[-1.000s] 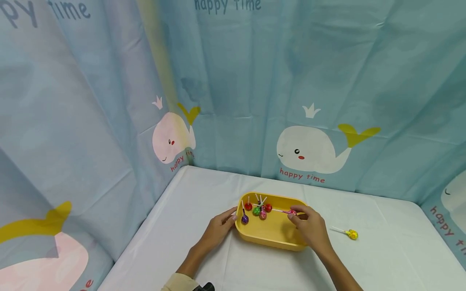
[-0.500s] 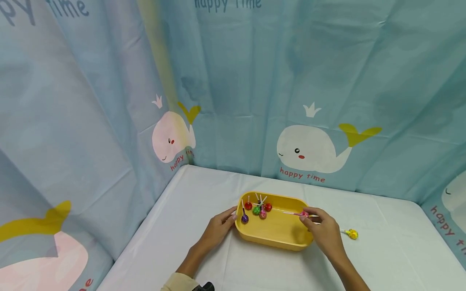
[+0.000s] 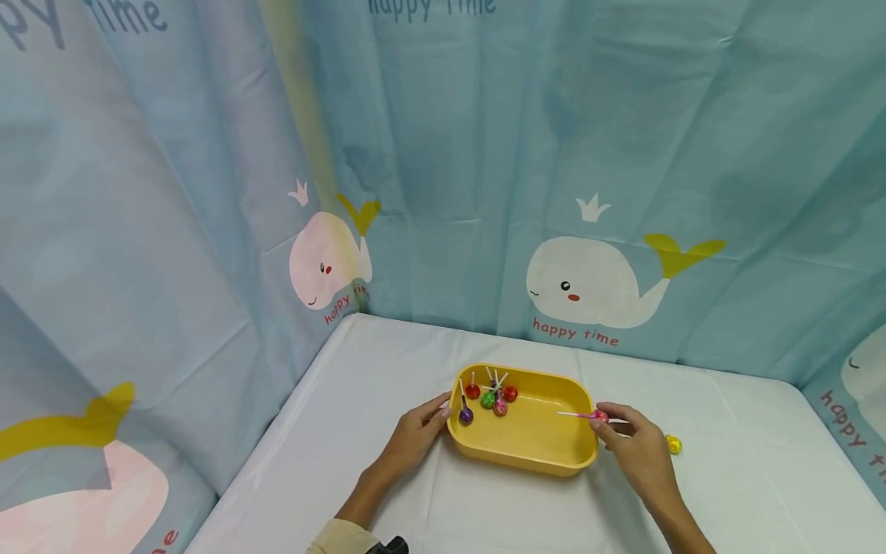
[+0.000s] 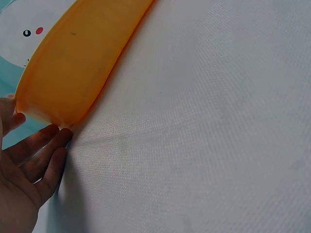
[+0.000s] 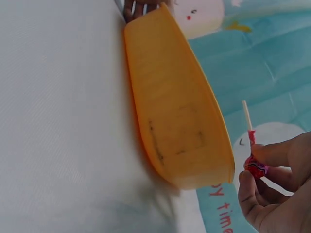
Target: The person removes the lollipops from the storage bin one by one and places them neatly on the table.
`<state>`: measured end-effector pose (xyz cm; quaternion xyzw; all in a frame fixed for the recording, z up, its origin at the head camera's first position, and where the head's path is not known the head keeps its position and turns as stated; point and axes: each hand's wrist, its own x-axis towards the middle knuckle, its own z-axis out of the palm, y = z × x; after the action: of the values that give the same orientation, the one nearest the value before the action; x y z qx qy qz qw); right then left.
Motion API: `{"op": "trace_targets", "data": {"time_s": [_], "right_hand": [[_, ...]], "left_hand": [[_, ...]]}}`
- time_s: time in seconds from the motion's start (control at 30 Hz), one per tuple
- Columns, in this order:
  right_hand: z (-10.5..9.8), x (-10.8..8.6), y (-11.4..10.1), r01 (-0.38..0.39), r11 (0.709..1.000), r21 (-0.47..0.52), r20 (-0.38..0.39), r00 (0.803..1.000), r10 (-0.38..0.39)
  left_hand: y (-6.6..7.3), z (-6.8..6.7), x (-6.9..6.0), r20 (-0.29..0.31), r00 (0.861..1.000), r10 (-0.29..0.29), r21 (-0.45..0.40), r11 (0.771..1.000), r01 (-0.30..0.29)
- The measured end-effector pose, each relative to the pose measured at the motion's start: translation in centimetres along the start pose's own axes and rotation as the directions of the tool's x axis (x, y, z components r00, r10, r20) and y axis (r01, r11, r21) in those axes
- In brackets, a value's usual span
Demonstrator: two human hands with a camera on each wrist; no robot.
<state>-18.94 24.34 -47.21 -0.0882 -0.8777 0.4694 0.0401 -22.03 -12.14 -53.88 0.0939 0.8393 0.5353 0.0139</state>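
Note:
A yellow tray (image 3: 526, 455) stands on the white table, and several lollipops lie in its left part, among them a purple one (image 3: 466, 416), a green one (image 3: 487, 400) and a red one (image 3: 510, 395). My left hand (image 3: 412, 435) holds the tray's left end, thumb and fingers at its rim and outer wall. In my right hand (image 3: 640, 450) a pink lollipop (image 5: 256, 167) is pinched by its wrapped head at the tray's right rim; its white stick points left over the tray. Partly hidden behind that hand, a yellow lollipop (image 3: 674, 444) lies on the table.
White cloth (image 3: 325, 438) covers the table around the tray. Blue curtains (image 3: 443, 254) with printed whales hang along the back and left sides.
My right hand has moved right with the pink lollipop, from above the tray's inside to its right rim, now covering the yellow lollipop's stick. My left hand stays put.

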Motion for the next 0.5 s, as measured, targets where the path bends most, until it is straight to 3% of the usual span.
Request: {"op": "trace_targets", "data": {"time_s": [0.5], "right_hand": [[-1.6,-0.8,2.5,-0.061,0.998,-0.025,-0.069,0.996,0.059]], "left_hand": [[-0.2,0.1,0.1,-0.004,1.000,0.000,0.009,1.000,0.000]]}}
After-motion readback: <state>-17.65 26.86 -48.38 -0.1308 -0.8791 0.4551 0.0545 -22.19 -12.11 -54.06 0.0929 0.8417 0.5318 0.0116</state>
